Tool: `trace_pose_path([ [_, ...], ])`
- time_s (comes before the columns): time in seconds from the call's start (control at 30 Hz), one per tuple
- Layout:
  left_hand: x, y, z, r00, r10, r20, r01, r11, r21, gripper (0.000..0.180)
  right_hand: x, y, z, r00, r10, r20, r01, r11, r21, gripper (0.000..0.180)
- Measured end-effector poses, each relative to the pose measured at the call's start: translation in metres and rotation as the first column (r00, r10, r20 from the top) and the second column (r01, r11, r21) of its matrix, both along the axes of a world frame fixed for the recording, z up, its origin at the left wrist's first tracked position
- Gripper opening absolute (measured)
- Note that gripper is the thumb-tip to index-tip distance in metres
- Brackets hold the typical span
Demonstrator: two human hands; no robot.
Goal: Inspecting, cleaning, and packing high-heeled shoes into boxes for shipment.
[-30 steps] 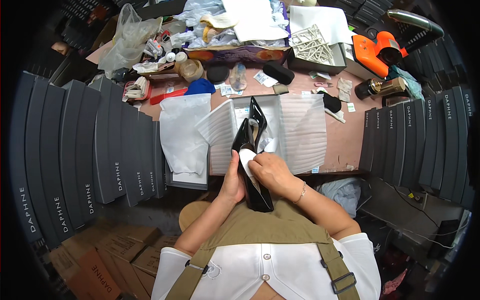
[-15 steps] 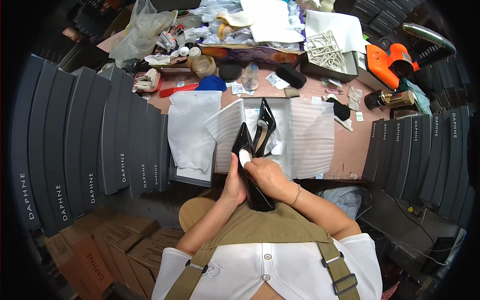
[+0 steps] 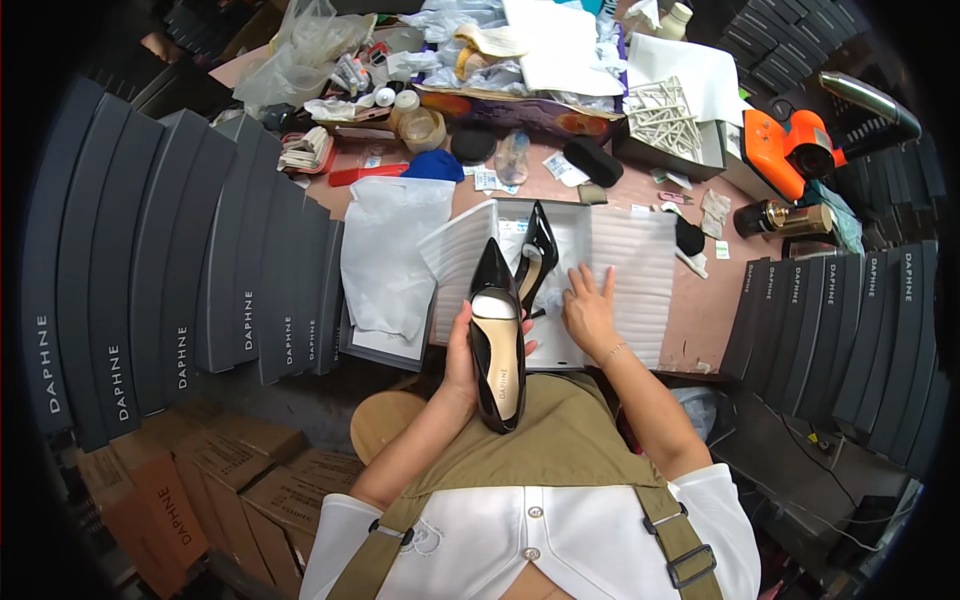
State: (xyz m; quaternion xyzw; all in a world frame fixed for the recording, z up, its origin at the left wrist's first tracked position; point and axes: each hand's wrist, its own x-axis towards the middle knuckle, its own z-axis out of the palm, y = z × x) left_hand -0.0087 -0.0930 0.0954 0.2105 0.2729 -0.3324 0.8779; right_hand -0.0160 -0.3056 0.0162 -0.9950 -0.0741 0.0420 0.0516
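Observation:
A pointed black patent pump with a beige insole and white stuffing in its toe is gripped by my left hand, fingers wrapped beneath it. Its toe points away from me. The matching pump lies on its side in an open grey shoebox just beyond. My right hand is off the shoe, fingers spread, over the box's right edge and the ribbed white foam sheet. Whether its fingertips touch the sheet I cannot tell.
White tissue paper lies over a box lid at left. Grey shoeboxes stand in rows on both sides. Behind are a blue cloth, a tray of white sticks and an orange device.
My right hand has left the pump's opening and moved right, its fingers spreading over the foam sheet. The pump in my left hand has turned so its insole faces up.

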Motion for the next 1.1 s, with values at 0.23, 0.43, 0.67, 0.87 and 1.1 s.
trace_pose_path([
  [0.23,0.004,-0.013,-0.004,0.992,-0.054,0.113,0.043,0.994,0.096,0.066,0.007,0.055,0.102,0.985,0.135,0.110,-0.174,0.775,0.608,0.020],
  [0.43,-0.007,-0.022,-0.006,0.994,-0.056,0.098,0.045,0.993,0.109,0.050,0.050,0.087,0.085,0.944,0.074,0.323,-0.170,0.945,0.278,0.030],
  [0.67,-0.016,-0.018,-0.006,0.995,-0.053,0.089,0.044,0.994,0.102,0.053,0.050,0.090,0.069,0.965,0.105,0.242,-0.156,0.966,0.205,0.049],
  [0.87,-0.021,-0.014,-0.007,0.995,-0.036,0.091,0.028,0.995,0.091,0.057,0.038,0.087,0.072,0.968,0.098,0.231,-0.166,0.940,0.297,0.055],
  [1.1,-0.020,-0.014,-0.015,0.997,0.002,0.081,-0.015,0.988,0.157,0.052,0.044,0.073,0.070,0.980,0.193,0.050,-0.191,0.839,0.509,0.076],
])
